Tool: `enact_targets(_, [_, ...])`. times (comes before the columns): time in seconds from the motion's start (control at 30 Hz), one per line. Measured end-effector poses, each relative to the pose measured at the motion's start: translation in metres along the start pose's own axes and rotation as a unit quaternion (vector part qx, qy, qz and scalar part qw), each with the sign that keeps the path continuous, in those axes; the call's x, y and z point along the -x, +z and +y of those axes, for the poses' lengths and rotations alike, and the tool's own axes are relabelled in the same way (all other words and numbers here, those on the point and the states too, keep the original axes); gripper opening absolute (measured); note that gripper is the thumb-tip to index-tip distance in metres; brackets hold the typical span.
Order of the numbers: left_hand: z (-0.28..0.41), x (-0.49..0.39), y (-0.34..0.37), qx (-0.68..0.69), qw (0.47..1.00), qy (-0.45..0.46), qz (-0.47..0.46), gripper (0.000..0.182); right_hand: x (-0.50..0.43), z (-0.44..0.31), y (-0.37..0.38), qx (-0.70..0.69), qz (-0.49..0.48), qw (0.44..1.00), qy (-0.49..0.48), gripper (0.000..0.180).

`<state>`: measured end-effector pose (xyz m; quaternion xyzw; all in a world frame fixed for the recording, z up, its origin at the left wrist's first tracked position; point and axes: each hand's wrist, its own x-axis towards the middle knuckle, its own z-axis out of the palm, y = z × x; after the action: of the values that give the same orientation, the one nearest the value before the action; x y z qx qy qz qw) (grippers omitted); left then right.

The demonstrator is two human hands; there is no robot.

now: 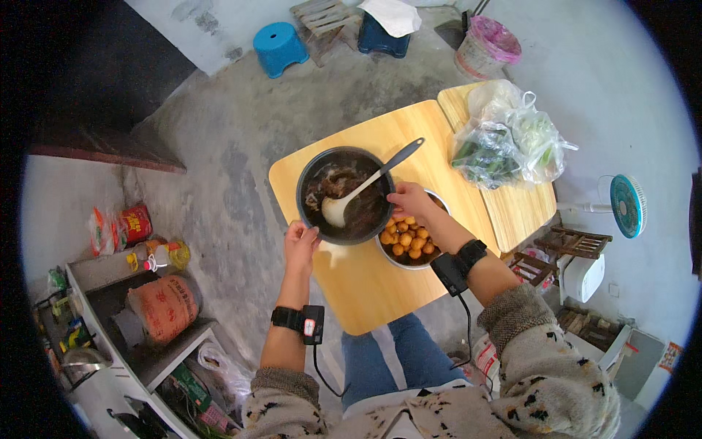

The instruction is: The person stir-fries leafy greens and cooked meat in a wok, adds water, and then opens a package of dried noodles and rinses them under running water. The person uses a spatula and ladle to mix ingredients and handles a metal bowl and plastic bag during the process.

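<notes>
A dark round cooking pot (308, 181) is at the far side of a wooden table, with my two hands on opposite parts of its rim. My left hand (300, 241) grips the near left edge, while my right hand (410, 200) pinches the right edge. Brown liquid with darker bits lies inside. A ladle (355, 193) with a pale bowl and grey handle rests in the pot, its handle leaning over the rim. Under my right wrist stands a metal bowl (412, 267) of round golden-brown balls (406, 239), partly hidden by my arm.
The light wooden table (362, 296) meets a second tabletop (518, 219) bearing plastic bags of green vegetables (491, 156). A fan (627, 206) stands at right. Blue stool (279, 48) and lined bucket (487, 46) stand beyond. Shelves with oil bottles (170, 256) are at left.
</notes>
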<state>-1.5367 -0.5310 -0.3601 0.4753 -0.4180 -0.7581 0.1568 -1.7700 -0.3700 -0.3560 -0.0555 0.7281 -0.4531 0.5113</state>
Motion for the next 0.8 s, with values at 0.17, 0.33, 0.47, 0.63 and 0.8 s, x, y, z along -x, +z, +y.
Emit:
enact_targets(0.17, [0.004,-0.018,0.052,0.02,0.998,0.056,-0.027,0.026,-0.022,0.006,-0.044,-0.202,0.101,0.974,-0.034,0.013])
enact_targets(0.33, [-0.044,-0.004,0.04,0.013,0.997,-0.067,-0.041,0.014,-0.051,0.015,-0.087,-0.17,0.187,0.966,-0.053,0.021])
enact_targets(0.47, [-0.094,0.023,0.019,0.008,0.985,-0.158,-0.073,0.013,-0.067,0.025,-0.108,-0.191,0.199,0.96,-0.036,0.017])
enact_targets(0.63, [-0.12,0.043,0.024,0.026,0.972,-0.225,-0.065,0.014,-0.065,0.037,-0.112,-0.266,0.169,0.949,-0.019,0.007])
enact_targets(0.8, [-0.102,0.067,0.031,0.031,0.979,-0.192,-0.054,0.015,-0.015,0.042,-0.106,-0.159,0.231,0.958,-0.068,0.015])
